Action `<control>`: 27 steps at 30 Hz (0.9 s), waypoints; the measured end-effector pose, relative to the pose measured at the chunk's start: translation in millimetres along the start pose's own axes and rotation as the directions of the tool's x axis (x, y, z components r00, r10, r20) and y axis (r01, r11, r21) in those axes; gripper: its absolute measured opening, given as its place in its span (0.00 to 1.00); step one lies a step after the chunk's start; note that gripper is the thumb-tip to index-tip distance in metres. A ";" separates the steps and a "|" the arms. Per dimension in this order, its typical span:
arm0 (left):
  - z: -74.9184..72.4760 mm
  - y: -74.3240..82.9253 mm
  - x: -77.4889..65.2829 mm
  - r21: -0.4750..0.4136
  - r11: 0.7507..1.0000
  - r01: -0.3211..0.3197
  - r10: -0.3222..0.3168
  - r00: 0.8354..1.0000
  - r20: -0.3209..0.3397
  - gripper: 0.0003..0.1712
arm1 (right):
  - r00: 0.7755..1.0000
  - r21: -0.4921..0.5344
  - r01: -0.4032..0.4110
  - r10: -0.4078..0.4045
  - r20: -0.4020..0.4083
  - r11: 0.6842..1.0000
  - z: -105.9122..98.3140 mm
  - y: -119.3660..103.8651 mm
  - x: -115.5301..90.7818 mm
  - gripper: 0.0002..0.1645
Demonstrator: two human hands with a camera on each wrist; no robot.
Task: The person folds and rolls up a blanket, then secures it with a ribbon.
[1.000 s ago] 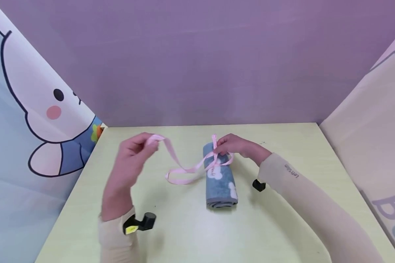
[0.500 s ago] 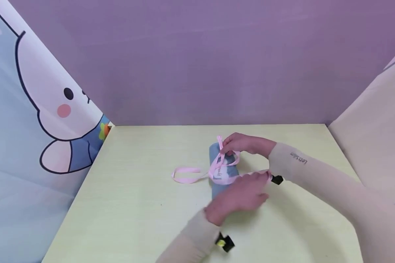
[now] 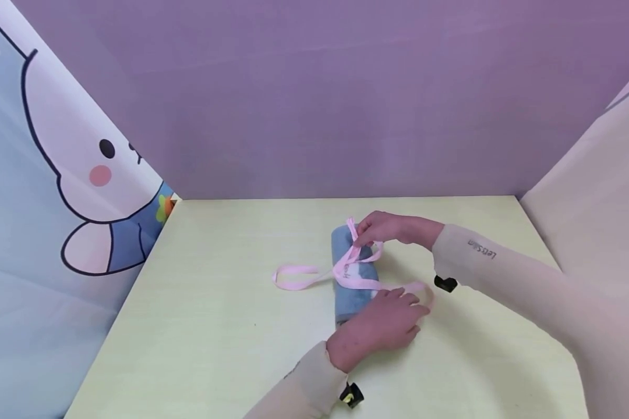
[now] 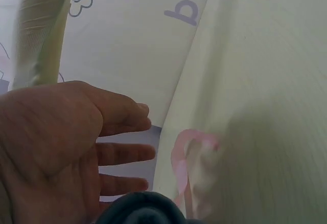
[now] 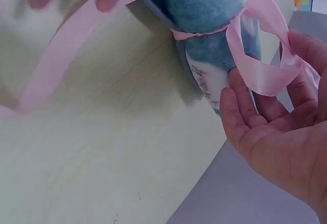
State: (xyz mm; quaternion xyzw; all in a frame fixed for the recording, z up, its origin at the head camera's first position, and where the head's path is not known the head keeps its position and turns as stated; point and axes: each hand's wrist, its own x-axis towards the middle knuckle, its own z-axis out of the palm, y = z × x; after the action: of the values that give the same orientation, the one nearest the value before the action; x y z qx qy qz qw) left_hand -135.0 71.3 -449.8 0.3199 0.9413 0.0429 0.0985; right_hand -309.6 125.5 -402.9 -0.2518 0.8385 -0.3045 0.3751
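Observation:
A rolled blue towel point(image 3: 350, 304) with white patches lies on the table, a pink ribbon point(image 3: 359, 283) tied round it. With thumb and index finger my right hand point(image 3: 385, 227) pinches a loop of the ribbon point(image 5: 263, 75) near the towel's far end; its other fingers touch or lie close to the towel point(image 5: 212, 6). My left hand point(image 3: 380, 326) is over the towel's near right side, hiding that corner. Its fingers are fairly straight in the left wrist view, and the loose ribbon end point(image 4: 180, 155) curves on the table apart from them.
Another length of ribbon bends in a loop on the pale table point(image 3: 215, 291), left of the towel. A purple wall point(image 3: 335, 105) stands behind the table, with printed cloth panels point(image 3: 78, 192) at the sides.
My left hand swung from the left across the towel, carrying the ribbon to the right, and has let go of it. My right hand keeps its pinch on the loop.

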 end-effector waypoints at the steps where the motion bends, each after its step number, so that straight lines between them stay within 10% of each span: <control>1: 0.3 -0.6 -1.1 0.009 1.000 -0.008 0.008 1.000 -0.012 0.22 | 1.000 0.007 0.006 -0.006 -0.006 1.000 0.6 0.3 0.7 0.14; 14: -5.8 -45.3 -20.7 0.040 0.996 -0.075 0.083 0.965 -0.250 0.10 | 0.995 0.085 0.051 -0.044 -0.084 0.995 14.1 5.9 0.9 0.15; 19: -13.6 -80.6 -35.9 -0.091 0.992 0.082 -0.112 0.904 -0.412 0.08 | 0.984 0.146 0.103 -0.080 -0.157 0.984 24.1 10.6 -0.8 0.12; 22: -14.1 -106.0 -46.3 -0.241 0.945 0.221 -0.303 0.869 -0.390 0.11 | 0.975 0.166 0.116 -0.080 -0.206 0.979 30.4 12.4 0.0 0.09; 27: 0.4 -140.5 -57.4 -0.531 0.795 0.294 -0.488 0.829 -0.271 0.17 | 0.964 0.173 0.106 -0.059 -0.258 0.979 40.6 12.3 0.6 0.09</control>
State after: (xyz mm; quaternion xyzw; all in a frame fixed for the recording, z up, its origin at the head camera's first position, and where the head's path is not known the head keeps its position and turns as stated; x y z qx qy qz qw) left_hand -173.8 -75.0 -461.4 0.0648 0.9484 0.3100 -0.0125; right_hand -280.6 120.4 -433.5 -0.2099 0.8361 -0.4261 0.2745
